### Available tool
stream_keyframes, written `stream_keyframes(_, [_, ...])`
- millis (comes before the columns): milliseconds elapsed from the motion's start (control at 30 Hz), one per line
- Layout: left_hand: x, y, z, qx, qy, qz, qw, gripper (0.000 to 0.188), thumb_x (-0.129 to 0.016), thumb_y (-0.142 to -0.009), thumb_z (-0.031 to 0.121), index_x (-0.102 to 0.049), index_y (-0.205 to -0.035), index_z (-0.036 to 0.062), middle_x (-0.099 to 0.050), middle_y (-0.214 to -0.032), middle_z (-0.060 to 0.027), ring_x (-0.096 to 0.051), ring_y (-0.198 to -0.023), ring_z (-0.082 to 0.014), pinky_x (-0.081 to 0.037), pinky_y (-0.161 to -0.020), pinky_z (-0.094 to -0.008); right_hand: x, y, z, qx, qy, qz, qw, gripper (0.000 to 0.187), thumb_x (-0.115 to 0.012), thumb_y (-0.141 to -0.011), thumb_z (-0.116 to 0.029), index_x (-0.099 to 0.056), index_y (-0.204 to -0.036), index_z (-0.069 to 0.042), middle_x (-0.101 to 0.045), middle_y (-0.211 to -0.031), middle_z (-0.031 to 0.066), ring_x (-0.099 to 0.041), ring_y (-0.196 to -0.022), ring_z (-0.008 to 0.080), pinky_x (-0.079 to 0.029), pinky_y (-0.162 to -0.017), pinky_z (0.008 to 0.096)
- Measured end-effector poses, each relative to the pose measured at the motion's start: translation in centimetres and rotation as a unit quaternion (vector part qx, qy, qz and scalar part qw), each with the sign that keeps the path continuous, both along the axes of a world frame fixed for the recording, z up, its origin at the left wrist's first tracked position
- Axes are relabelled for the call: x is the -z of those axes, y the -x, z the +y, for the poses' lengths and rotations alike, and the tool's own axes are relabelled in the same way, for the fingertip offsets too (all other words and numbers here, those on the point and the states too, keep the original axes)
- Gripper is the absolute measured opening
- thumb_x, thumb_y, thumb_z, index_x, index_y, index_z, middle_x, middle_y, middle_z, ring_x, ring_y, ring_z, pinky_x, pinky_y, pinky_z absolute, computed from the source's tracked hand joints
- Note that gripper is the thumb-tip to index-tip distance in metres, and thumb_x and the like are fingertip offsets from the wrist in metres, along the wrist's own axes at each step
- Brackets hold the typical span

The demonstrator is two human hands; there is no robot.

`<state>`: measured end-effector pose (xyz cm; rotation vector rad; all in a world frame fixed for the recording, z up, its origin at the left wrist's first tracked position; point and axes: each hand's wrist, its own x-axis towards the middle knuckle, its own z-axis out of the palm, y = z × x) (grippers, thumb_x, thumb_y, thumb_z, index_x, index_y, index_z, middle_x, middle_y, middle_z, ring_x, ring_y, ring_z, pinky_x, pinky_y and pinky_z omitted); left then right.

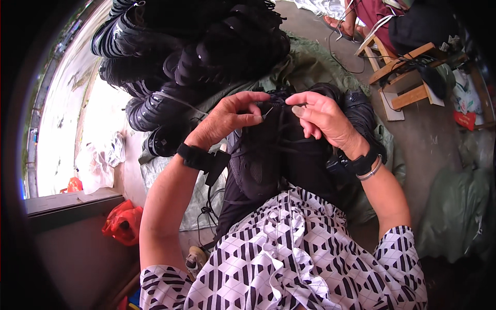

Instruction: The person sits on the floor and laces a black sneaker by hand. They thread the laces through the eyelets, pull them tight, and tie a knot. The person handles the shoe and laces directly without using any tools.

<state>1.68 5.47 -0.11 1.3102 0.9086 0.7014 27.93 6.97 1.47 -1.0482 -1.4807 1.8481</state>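
Note:
My left hand (237,110) is curled, its thumb and forefinger bent toward each other. At the thumb tip shows a thin, pale, needle-like piece (268,111), pinched there. Across from it, my right hand (323,116) is closed with thumb and forefinger close together; anything between them is too small to make out. Both hands hover over my lap at the top edge of dark material. On my lap lies a black shoe upper (250,168) with loose black laces (289,139), below my left hand. Black straps circle both wrists.
Bundled black shoe uppers (155,108) are heaped at the far left on green sheeting (315,57). More black bundles (359,111) lie right of my knees. A wooden stool (408,77) and another person's foot (341,28) are at far right. A red bag (123,222) sits left.

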Motion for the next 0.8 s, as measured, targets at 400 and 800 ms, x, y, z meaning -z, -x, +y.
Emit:
stream_keyframes(400, [0.1, 0.0, 0.0, -0.007, -0.015, 0.012, 1.000, 0.050, -0.069, -0.087, 0.013, -0.053, -0.133, 0.0047, -0.059, -0.090, 0.0051, -0.054, -0.088, -0.0044, -0.045, -0.082, -0.0225, -0.4, 5.1, 0.2, -0.101, -0.106, -0.166, 0.975, 0.026, -0.058, -0.094, -0.024, -0.062, -0.079, -0.004, -0.054, -0.058, 0.0003, -0.052, -0.048, 0.0065, -0.040, -0.041, 0.0207])
stream_keyframes(800, [-2.8, -2.7, -1.3, 0.098, -0.221, 0.282, 0.929, 0.035, -0.069, -0.088, 0.034, -0.067, -0.111, 0.0077, -0.067, -0.084, -0.0077, -0.065, -0.080, -0.0200, -0.049, -0.071, -0.0325, -5.9, 2.1, -2.1, -0.003, -0.050, 0.278, 0.959, 0.022, -0.055, -0.099, -0.024, -0.059, -0.093, -0.003, -0.059, -0.069, 0.0037, -0.055, -0.051, 0.0095, -0.045, -0.048, 0.0231])
